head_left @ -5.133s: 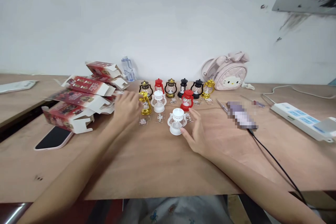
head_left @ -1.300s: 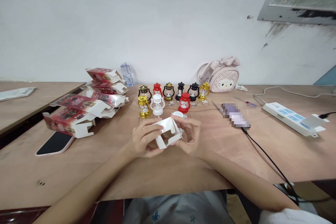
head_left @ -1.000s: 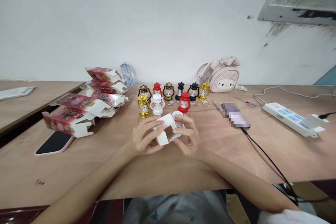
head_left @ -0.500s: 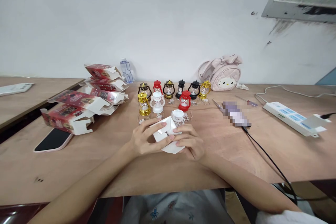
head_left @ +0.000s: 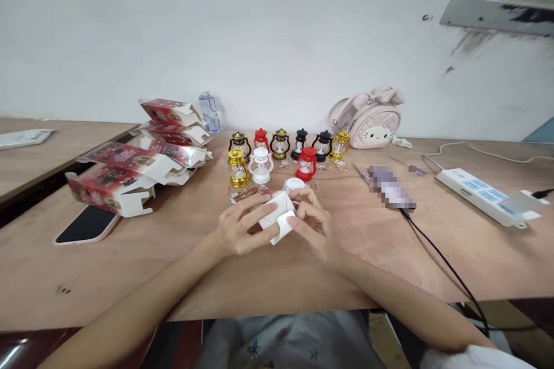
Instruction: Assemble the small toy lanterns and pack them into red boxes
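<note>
Between my hands is a small cardboard box (head_left: 277, 210), its white end flaps facing me and a strip of red printing showing on its far side. My left hand (head_left: 240, 223) grips it from the left, fingers spread along its white end. On the other side, my right hand (head_left: 315, 226) has its thumb on a white flap and bent fingers at the box's edge. Just behind the box stands a white mini lantern (head_left: 295, 184), partly hidden. Further back are a red lantern (head_left: 306, 165), a white lantern (head_left: 261, 167), a gold lantern (head_left: 238, 169) and a row of several others.
Red printed boxes (head_left: 125, 161) with loose flaps pile up at left, beside a phone (head_left: 89, 225). A water bottle (head_left: 209, 112) and a pink bag (head_left: 374, 127) stand by the wall. At right lie a screwdriver (head_left: 360, 170), a cabled blurred device (head_left: 392, 187) and a power strip (head_left: 480, 196).
The box has turned, so its red printed side now shows. One white flap has folded further in under my right thumb, and my right fingers have bent and moved up to the edge.
</note>
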A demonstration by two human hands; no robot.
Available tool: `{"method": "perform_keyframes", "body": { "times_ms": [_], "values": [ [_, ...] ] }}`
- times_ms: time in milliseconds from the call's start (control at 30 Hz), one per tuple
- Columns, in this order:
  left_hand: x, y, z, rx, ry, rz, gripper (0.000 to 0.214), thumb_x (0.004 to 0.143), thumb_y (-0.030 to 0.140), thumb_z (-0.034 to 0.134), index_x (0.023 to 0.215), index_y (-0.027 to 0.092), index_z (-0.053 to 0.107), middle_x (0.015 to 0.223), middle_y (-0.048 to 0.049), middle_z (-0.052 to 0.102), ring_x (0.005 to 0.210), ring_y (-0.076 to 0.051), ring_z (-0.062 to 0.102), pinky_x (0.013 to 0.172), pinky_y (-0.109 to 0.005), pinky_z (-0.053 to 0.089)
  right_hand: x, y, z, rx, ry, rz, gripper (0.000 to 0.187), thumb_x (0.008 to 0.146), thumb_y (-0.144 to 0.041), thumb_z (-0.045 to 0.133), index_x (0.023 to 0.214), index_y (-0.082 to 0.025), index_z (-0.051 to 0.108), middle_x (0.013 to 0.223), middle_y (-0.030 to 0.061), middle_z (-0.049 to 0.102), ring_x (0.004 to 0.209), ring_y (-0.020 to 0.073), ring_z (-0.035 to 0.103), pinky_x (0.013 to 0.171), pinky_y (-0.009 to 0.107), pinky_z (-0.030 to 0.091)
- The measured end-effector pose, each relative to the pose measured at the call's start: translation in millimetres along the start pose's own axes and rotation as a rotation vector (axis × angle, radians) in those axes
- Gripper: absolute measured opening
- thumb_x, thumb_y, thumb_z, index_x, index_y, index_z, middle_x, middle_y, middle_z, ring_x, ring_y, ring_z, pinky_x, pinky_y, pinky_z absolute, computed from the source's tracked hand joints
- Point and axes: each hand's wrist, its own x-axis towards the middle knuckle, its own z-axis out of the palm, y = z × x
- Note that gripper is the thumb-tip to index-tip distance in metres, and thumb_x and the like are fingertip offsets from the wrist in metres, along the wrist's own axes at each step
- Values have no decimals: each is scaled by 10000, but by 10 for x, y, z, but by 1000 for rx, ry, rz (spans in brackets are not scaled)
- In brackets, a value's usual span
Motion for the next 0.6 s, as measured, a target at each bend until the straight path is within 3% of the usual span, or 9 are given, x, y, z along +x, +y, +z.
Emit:
{"method": "perform_keyframes", "body": {
  "times_ms": [167, 300, 600],
  "values": [
    [-20, 7, 42, -105, 104, -15, 173, 739, 129, 657, 854, 209, 556, 1076, -29, 564, 1118, -235, 596, 797, -368, 621, 25, -69, 9, 69, -14, 67, 403, 803, -394, 634, 545, -178, 412, 974, 47, 481, 965, 187, 472, 821, 323, 387],
    [-1, 55, 89, -112, 158, -57, 258, 669, 84, 682, 836, 234, 553, 1082, 3, 543, 1111, -237, 599, 805, -380, 622, 43, -81, 14, 88, -10, 110, 436, 772, -433, 658, 534, -179, 396, 946, 44, 478, 927, 182, 471, 801, 315, 388],
    [-45, 67, 127, -99, 186, -73, 277, 603, 78, 725, 761, 251, 579, 1031, 25, 540, 1100, -238, 610, 782, -345, 627, 77, -107, 32, 65, -2, 187, 488, 718, -461, 701, 495, -181, 370, 853, 31, 483, 938, 202, 490, 788, 326, 404]
  ]
}}
